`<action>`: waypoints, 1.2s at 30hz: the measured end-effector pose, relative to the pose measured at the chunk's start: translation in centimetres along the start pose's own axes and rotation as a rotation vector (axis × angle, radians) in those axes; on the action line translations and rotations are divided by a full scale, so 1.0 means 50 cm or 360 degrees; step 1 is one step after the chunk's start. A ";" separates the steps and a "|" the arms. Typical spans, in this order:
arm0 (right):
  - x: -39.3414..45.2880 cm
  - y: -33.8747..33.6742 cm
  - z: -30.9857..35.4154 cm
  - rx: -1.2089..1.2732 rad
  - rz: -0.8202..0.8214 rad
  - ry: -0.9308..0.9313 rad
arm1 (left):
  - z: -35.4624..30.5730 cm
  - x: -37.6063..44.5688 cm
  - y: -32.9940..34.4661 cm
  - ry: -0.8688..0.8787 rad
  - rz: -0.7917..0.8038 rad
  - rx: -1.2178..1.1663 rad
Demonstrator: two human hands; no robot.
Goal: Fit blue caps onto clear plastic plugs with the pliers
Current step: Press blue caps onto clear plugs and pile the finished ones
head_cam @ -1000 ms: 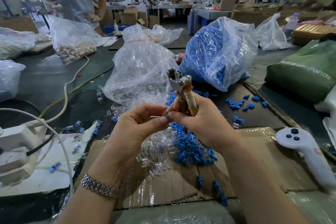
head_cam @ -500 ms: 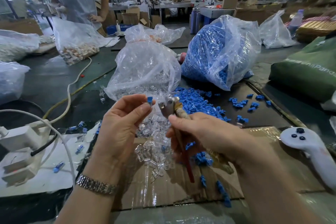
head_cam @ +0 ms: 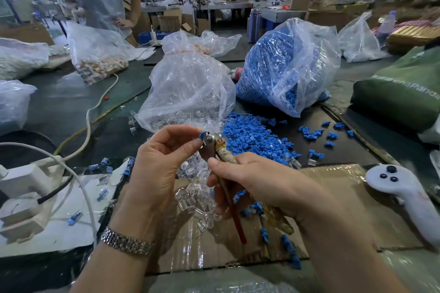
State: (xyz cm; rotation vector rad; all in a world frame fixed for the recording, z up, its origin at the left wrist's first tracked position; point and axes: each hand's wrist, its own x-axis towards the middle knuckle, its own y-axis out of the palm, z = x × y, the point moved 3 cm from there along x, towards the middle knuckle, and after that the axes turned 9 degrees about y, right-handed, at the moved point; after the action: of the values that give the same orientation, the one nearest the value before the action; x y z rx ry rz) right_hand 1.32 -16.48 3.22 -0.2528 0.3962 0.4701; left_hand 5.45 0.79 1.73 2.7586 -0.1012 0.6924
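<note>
My left hand (head_cam: 164, 164) pinches a small blue cap (head_cam: 203, 135), apparently on a clear plug, between thumb and fingertips and holds it at the metal jaws of the pliers (head_cam: 212, 142). My right hand (head_cam: 252, 181) grips the pliers' handles, one wrapped in tape, one red and pointing down. Beneath my hands a heap of clear plugs (head_cam: 197, 200) lies on cardboard (head_cam: 333, 202). Loose blue caps (head_cam: 252, 135) are piled just beyond the pliers.
A bag of clear plugs (head_cam: 188, 93) and a bag of blue caps (head_cam: 283, 71) stand behind. A white controller (head_cam: 400, 190) lies right, a power strip with cables (head_cam: 26, 185) left, a green bag (head_cam: 400, 93) far right. A person stands at the back left.
The pliers swung down from upright and now sit lower. My left hand lifted the blue cap clear, then brought it to the pliers' jaws.
</note>
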 end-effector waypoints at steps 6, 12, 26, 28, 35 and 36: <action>0.010 0.009 0.000 0.0033 -0.0101 -0.0007 | 0.002 -0.001 -0.003 0.0026 -0.0021 0.0135; 0.011 0.006 -0.002 -0.0007 -0.0164 -0.0013 | 0.003 -0.002 -0.004 0.0031 -0.0010 0.0164; 0.012 -0.058 0.000 -0.0054 -0.0590 -0.0276 | 0.015 -0.006 0.005 -0.0238 0.0146 -0.0033; 0.010 -0.063 0.003 -0.0040 -0.0723 -0.0407 | 0.016 -0.009 0.016 -0.0248 0.0226 -0.0039; 0.010 -0.058 0.004 -0.0204 -0.0756 -0.0558 | 0.010 -0.014 0.028 -0.0292 0.0285 -0.0012; 0.009 -0.057 0.006 -0.0219 -0.0731 -0.0572 | 0.010 -0.014 0.028 -0.0288 0.0291 0.0014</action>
State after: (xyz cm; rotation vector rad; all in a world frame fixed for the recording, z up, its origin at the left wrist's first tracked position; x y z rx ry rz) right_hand 3.16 -18.66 3.71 -0.3741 -0.0508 0.0838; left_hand 4.87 -0.70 1.33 2.8398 -0.3938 0.4848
